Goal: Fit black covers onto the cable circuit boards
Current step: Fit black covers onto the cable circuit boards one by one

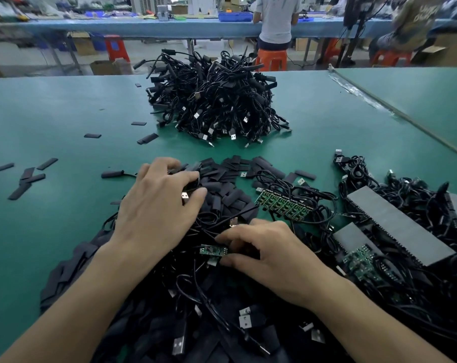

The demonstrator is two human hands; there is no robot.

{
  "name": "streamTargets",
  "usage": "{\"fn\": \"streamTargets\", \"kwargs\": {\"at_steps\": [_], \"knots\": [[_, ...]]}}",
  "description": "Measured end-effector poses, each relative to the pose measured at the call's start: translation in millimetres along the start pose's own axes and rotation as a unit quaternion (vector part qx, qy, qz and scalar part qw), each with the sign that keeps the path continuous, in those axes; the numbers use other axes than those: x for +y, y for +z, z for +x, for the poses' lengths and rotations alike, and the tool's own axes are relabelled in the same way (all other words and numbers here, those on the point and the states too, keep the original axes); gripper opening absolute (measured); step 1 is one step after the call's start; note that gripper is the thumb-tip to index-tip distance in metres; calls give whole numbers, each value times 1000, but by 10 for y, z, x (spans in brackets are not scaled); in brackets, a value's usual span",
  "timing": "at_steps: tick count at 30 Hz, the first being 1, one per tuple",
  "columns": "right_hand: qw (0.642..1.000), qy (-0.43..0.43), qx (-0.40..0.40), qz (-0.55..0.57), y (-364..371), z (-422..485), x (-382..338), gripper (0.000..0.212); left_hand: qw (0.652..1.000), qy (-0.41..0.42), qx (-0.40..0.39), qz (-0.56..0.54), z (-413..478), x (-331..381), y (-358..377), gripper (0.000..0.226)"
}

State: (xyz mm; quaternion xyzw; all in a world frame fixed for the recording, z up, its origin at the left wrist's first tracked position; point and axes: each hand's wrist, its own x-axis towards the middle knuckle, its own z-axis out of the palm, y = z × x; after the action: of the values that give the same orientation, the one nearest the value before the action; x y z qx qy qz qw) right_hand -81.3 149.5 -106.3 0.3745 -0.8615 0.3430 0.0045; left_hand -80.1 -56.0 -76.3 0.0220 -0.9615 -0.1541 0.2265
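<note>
While left hand digs in covers, right hand has a board

From the head view I see both bare forearms reaching in over a dark heap of cables and sleeves at the near table edge.

Right hand pinches a small green circuit board. Thumb is on the near side, fingertips on the far side. Board lies roughly flat, sticking out to the left, just above the tangle. I can't trace its cable in the mess.

Left hand is palm-down, further out, fingers curled into the pile of loose black covers. A silver USB plug shows between thumb and forefinger. I can't tell if that hand grips the plug, a cover, or nothing, because the fingertips are buried. The two hands are near each other but apart.

Right of the covers pile sits a row of bare green boards, side by side, with cables trailing off. Further right, long grey strips lie across more cables and boards.

Mid-table, well beyond the hands, is a tall heap of black cables with USB ends sticking out. Stray covers lie flat on the green table to the left.

In the background there is a blue bench, with people on orange stools, backs to me.
</note>
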Motion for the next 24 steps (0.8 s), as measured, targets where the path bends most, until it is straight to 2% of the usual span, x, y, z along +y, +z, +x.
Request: {"fn": "streamTargets", "kwargs": {"at_steps": [3,5,7,9,11,13,16,17,19,21,23,24], "knots": [[997,-7,73,10,16,6,24,16,994,75,-9,-82,15,61,-70,31],[988,-15,151,29,16,5,29,10,976,126,-81,-159,2,136,-105,35],[969,-2,227,93,6,-7,31,11,959,161,-146,-184,-31,208,-104,38],[948,8,279,151,-19,-16,24,11,953,169,-174,-183,-52,238,-85,39],[932,3,331,146,-37,-20,11,11,953,161,-172,-192,-48,224,-75,31],[923,13,355,148,-46,-17,-4,17,959,138,-154,-193,-33,197,-76,36],[940,70,304,139,-32,-24,-20,19,975,101,-101,-171,-12,160,-76,35],[955,95,259,109,-28,-26,-12,15,979,95,-83,-158,-11,155,-80,34],[982,131,139,-7,-31,-29,1,22,984,89,-64,-138,-10,165,-100,39],[984,125,44,-118,-31,-30,-21,36,986,75,-71,-131,-10,180,-115,53],[981,121,-1,-151,-41,-28,-52,44,986,63,-86,-131,-11,181,-113,62],[980,123,-15,-158,-46,-32,-61,46,985,60,-86,-137,-12,177,-108,60]]}}
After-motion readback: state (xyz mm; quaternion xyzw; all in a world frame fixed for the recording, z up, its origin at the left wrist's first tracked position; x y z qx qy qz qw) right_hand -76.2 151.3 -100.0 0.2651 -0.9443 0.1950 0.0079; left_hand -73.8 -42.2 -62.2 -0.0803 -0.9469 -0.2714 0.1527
